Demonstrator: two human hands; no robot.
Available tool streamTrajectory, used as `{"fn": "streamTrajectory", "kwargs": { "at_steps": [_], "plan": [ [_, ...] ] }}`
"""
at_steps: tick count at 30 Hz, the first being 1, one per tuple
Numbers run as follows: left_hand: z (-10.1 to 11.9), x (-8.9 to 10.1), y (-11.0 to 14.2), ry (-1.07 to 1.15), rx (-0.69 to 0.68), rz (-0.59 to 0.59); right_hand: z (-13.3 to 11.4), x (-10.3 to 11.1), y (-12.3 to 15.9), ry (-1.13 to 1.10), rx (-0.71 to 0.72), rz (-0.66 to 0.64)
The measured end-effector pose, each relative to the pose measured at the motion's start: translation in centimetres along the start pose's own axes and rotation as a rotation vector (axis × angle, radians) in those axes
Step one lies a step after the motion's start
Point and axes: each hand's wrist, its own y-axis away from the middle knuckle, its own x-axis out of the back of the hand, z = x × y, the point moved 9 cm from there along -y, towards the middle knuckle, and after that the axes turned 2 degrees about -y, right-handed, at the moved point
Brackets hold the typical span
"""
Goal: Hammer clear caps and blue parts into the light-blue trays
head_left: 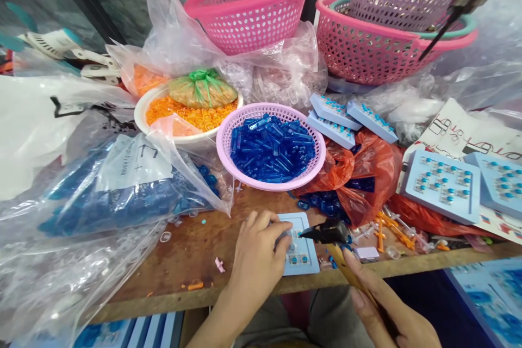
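Studding the pale blue tray (310, 261), small blue-capped parts (292, 259)

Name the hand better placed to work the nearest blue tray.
Right, probably: the right hand holds a wood-handled black tool over the pale blue plastic tray; the left hand rests on it.

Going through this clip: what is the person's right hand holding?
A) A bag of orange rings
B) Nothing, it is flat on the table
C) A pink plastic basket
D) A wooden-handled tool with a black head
D: the right hand closes around the wooden-handled tool, whose black head reaches over the pale blue tray beneath the left hand.
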Motion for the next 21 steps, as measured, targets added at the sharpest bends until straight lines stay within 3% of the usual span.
{"fn": "streamTrajectory", "kwargs": {
  "at_steps": [5, 21],
  "plan": [
    [-0.1, -0.2, 0.0, 0.007, 0.028, -0.086, -1.2, -0.4, -1.0, -0.062, 0.046, -0.005],
    [0.0, -0.8, -0.3, 0.014, -0.029, -0.060, -2.1, 0.2, -0.9, 0.060, 0.070, 0.058]
  ]
}}
